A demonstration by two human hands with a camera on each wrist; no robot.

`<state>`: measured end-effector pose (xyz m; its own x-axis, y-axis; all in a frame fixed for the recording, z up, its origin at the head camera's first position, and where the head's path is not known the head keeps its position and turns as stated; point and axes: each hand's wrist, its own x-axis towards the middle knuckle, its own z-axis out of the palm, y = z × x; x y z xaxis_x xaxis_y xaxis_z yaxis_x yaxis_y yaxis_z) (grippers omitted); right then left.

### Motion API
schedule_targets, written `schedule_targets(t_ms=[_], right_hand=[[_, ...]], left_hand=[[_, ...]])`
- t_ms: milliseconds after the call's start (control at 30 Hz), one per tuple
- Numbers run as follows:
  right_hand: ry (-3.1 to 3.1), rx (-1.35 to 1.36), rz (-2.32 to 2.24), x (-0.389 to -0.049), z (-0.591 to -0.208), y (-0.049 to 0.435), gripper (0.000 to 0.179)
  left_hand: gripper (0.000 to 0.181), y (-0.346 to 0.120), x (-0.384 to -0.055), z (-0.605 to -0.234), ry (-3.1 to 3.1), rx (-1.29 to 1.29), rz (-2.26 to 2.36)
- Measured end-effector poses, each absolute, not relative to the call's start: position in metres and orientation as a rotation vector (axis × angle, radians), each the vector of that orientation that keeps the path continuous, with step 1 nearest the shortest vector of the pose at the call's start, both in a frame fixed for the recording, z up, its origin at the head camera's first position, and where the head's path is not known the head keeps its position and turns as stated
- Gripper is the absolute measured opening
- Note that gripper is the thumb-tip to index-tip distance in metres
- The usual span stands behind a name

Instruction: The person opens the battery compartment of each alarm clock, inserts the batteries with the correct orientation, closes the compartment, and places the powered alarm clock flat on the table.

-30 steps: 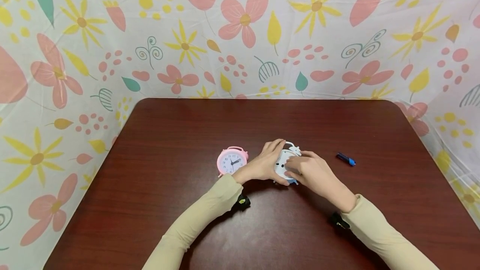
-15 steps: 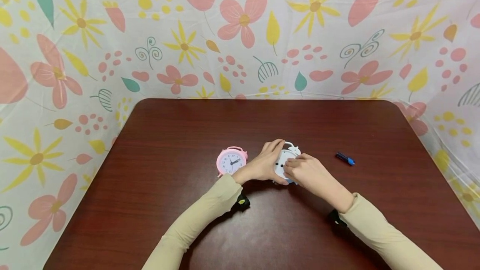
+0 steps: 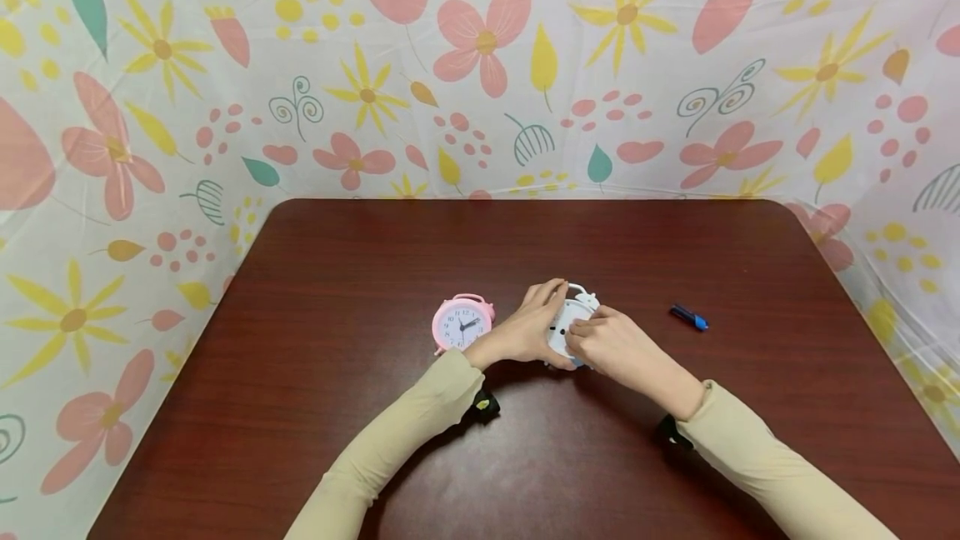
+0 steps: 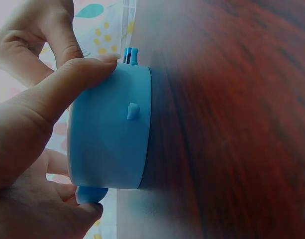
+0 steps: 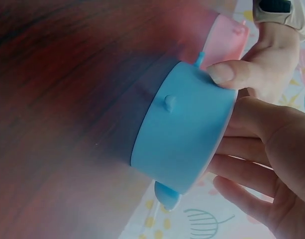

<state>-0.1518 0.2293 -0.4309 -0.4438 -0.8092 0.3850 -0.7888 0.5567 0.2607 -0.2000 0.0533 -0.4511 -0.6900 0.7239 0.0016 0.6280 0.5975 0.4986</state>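
Note:
A blue twin-bell alarm clock (image 3: pixel 559 342) lies face down on the table, its white back turned up; the wrist views show its blue side (image 4: pixel 110 132). My left hand (image 3: pixel 527 330) grips it around the rim, with the thumb (image 5: pixel 223 73) on the side. Over the back, the fingers of my right hand (image 3: pixel 617 346) are bent in close to the thumb, seeming to pinch a small part there. The fingers hide that part. Small black details show on the uncovered back.
Just left of my left hand, a pink alarm clock (image 3: pixel 463 326) faces up. A blue-and-black pen-like item (image 3: pixel 689 317) lies to the right on the brown table (image 3: pixel 360 257). Flowered cloth (image 3: pixel 480 123) hangs behind the table.
My right fingers have drawn closer together and turned slightly over the clock's back. The left hand and the clock keep their place.

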Motion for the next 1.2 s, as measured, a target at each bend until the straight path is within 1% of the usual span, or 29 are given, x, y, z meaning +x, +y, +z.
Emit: schedule_targets(t_ms=[200, 433, 633, 900, 1200], right_hand=[[-2.328, 1.290, -0.050, -0.1527, -0.4310, 0.2289, 0.022], [-2.376, 1.289, -0.011, -0.1526, -0.4283, 0.2303, 0.016], [-2.403, 1.280, 0.007, -0.1517, -0.4247, 0.2290, 0.025], [-2.369, 1.230, 0.011, -0.1525, -0.4250, 0.2258, 0.022], [-2.333, 1.246, -0.022, -0.1525, -0.4257, 0.2259, 0.021]], left_hand=[[0.122, 0.0531, -0.2002, -0.4518, 2.630, 1.128, 0.688], [0.123, 0.0523, -0.2015, -0.4539, 2.629, 1.115, 0.668], [0.122, 0.0521, -0.2020, -0.4544, 2.632, 1.120, 0.651], [0.121, 0.0506, -0.2015, -0.4513, 2.593, 1.112, 0.682], [0.122, 0.0501, -0.2021, -0.4524, 2.573, 1.096, 0.671]])
